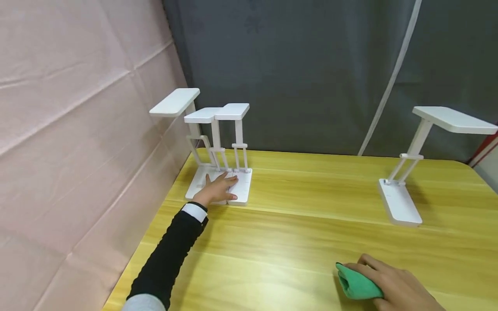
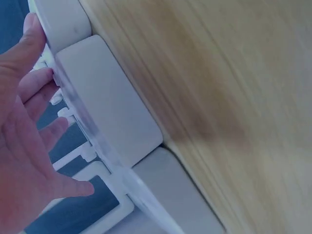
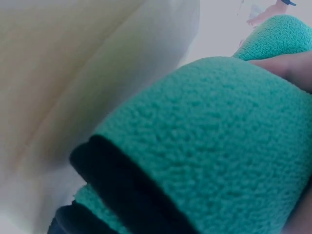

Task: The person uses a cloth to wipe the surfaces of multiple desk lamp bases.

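Three white folding stands cluster at the table's back left: the leftmost stand is tallest, beside a middle stand and a right stand. My left hand spreads its fingers over their flat bases. In the left wrist view the left hand is seen with fingers fanned, thumb and fingertips along the edges of the white bases. My right hand, at front right, grips a folded green cloth close over the table. Up close, the cloth looks fuzzy with a black edge.
A fourth white stand stands apart at the right of the yellow wood-grain table. A pale pink cloth wall runs along the left edge, and a dark grey curtain hangs behind.
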### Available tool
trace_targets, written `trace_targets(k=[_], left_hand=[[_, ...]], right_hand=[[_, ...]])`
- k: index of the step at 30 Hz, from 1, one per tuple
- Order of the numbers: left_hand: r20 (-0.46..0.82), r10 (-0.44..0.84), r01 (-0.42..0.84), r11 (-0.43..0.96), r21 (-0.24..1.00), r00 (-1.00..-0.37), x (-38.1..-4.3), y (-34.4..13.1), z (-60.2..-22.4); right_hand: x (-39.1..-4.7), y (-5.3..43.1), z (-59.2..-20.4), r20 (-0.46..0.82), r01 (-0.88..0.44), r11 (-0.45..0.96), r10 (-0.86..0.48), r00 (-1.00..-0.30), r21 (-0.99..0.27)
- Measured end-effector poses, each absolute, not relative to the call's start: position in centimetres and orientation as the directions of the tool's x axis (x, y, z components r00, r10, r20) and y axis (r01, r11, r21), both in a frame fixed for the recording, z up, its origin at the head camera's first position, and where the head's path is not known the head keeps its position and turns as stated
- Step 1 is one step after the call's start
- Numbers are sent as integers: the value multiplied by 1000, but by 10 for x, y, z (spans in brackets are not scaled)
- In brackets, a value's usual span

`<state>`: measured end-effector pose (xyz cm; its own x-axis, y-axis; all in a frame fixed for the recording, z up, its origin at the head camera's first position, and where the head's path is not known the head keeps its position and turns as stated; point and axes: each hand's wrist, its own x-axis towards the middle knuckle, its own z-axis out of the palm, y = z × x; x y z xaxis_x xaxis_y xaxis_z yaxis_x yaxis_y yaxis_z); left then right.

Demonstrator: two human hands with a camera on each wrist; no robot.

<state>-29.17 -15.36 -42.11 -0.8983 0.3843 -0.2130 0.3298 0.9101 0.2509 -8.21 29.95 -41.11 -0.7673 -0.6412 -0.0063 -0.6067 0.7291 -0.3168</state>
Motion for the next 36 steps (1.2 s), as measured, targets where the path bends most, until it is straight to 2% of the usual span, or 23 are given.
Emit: trace_targets(k=[4, 10, 19, 26, 32, 36], left_hand=[[-180, 380, 336, 912, 234, -907, -288, -148, -419], [-138, 420, 390, 898, 202, -897, -273, -131, -415], [-37, 510, 501, 855, 135, -860, -238, -82, -414], [0, 577, 570, 807, 156, -817, -210, -46, -415], [33, 602, 602, 792, 99, -798, -189, -24, -416], [48, 604, 606, 791, 87, -795, -181, -16, -417]], right_hand=[[-78, 297, -412, -4, -575, 751, -609, -793, -324], [-77, 284, -410, 23, -550, 796, -564, -826, -250], [-78, 271, -409, 219, -634, 733, -595, -773, -247], [-78, 266, -406, 172, -609, 748, -584, -793, -266], [-77, 260, -407, 203, -611, 744, -576, -792, -270], [-83, 254, -404, 169, -603, 745, -580, -797, -284]])
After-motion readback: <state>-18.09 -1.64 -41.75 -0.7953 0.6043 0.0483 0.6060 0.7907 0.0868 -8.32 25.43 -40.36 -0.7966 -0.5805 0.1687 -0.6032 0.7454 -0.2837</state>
